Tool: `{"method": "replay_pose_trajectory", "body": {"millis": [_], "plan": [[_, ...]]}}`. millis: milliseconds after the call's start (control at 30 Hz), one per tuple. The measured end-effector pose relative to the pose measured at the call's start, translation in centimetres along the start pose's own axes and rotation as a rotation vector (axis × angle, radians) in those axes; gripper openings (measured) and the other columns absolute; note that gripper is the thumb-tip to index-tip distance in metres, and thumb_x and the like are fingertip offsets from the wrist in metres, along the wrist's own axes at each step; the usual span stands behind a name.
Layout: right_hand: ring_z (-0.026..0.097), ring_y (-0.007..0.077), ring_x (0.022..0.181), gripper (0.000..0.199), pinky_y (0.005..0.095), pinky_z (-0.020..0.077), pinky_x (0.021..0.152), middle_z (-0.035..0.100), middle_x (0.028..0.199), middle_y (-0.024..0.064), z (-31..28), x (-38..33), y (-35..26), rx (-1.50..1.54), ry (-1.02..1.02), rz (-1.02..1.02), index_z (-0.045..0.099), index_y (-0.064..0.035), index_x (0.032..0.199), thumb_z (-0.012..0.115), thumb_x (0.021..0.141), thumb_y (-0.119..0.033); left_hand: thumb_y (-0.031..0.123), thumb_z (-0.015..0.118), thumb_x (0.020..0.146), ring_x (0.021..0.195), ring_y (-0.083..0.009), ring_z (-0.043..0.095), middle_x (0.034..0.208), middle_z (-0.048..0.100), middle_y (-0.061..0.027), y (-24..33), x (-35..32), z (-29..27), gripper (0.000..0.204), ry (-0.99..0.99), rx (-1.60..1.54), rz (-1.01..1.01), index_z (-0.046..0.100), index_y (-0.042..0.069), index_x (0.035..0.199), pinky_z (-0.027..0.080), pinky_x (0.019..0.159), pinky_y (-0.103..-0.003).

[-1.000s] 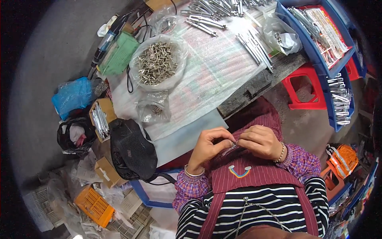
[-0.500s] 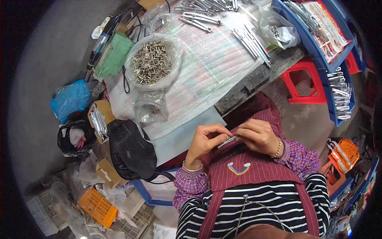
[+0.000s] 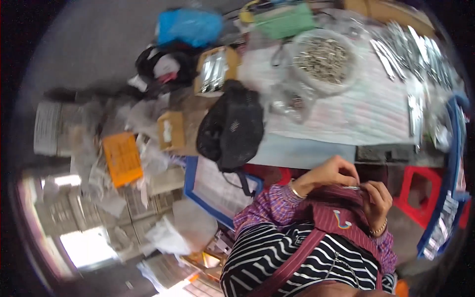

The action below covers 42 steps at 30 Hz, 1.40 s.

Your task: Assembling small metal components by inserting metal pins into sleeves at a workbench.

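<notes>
cluttered worktable (image 3: pixel 346 123) under a pale mat carries a bowl of small metal parts (image 3: pixel 324 59), with a black bag (image 3: pixel 232 126) at its near edge. close to the person's chest, the left hand (image 3: pixel 329 175) and right hand (image 3: pixel 376 200) meet, fingertips pinched together on a thin metal piece (image 3: pixel 352 187) bridging between them, above the maroon apron (image 3: pixel 331 222).

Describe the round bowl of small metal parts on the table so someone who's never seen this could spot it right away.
Start at the pale sheet covering the table, beyond the person's hands. Near its far edge, beside a green pouch, sits the bowl: round, whitish, heaped with small grey metal pieces. The long metal strips to its right lie loose and flat; only the bowl holds a pile.
</notes>
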State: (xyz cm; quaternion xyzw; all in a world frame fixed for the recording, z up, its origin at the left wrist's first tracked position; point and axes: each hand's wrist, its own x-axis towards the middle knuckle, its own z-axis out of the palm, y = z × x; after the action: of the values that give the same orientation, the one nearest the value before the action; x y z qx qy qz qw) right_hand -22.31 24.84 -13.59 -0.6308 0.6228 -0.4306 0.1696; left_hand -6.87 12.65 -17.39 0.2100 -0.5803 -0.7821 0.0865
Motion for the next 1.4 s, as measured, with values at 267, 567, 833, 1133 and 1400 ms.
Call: {"method": "replay_pose_trajectory", "body": {"millis": [267, 567, 833, 1133, 1400], "plan": [[0.06, 0.0263, 0.072, 0.022, 0.0317, 0.0482, 0.064, 0.06, 0.08, 0.0133, 0.3, 0.1, 0.0, -0.029, -0.053, -0.042, 0.059, 0.0011, 0.084, 0.06, 0.064, 0.01, 0.007, 0.066, 0.071, 0.062, -0.0072, 0.057, 0.068, 0.064, -0.0035, 0.1, -0.4, -0.1, 0.012, 0.022, -0.166, 0.033, 0.067, -0.001, 0.08, 0.045, 0.058, -0.021], [0.06, 0.0263, 0.07, 0.018, 0.0309, 0.0476, 0.062, 0.06, 0.078, 0.0132, 0.5, 0.0, -0.3, -0.068, -0.047, -0.063, 0.059, 0.002, 0.081, 0.062, 0.064, 0.008, 0.007, 0.065, 0.074, 0.064, -0.008, 0.057, 0.07, 0.064, -0.0037, -0.3, -0.7, -0.2, 0.012, -0.032, -0.166, 0.076, 0.067, -0.002, 0.082, 0.045, 0.06, -0.022], [0.06, 0.0265, 0.069, 0.017, 0.031, 0.0477, 0.062, 0.06, 0.078, 0.0133, 0.8, 0.0, -0.7, -0.086, -0.075, -0.071, 0.059, 0.0027, 0.081, 0.062, 0.065, 0.009, 0.008, 0.066, 0.074, 0.064, -0.008, 0.056, 0.07, 0.064, -0.0037, -0.5, -1.4, -0.4, 0.012, -0.038, -0.233, 0.073, 0.067, -0.002, 0.081, 0.045, 0.06, -0.022], [0.06, 0.0264, 0.07, 0.017, 0.0308, 0.0478, 0.062, 0.061, 0.079, 0.0133, 0.8, 0.1, -0.8, -0.118, -0.09, -0.101, 0.059, 0.0031, 0.082, 0.064, 0.066, 0.007, 0.009, 0.066, 0.074, 0.063, -0.0077, 0.056, 0.07, 0.064, -0.0035, -0.7, -1.3, -0.3, 0.014, -0.036, -0.192, 0.118, 0.067, -0.002, 0.083, 0.044, 0.06, -0.021], [0.06, 0.0247, 0.069, 0.022, 0.03, 0.0476, 0.061, 0.06, 0.076, 0.0117, 1.0, 0.6, -0.7, -0.099, -0.073, -0.076, 0.059, 0.0001, 0.082, 0.062, 0.062, 0.01, 0.01, 0.065, 0.077, 0.064, -0.0054, 0.053, 0.069, 0.061, -0.001, -1.2, -1.0, -0.5, 0.013, -0.064, -0.187, 0.077, 0.066, -0.001, 0.083, 0.043, 0.059, -0.021]]}}
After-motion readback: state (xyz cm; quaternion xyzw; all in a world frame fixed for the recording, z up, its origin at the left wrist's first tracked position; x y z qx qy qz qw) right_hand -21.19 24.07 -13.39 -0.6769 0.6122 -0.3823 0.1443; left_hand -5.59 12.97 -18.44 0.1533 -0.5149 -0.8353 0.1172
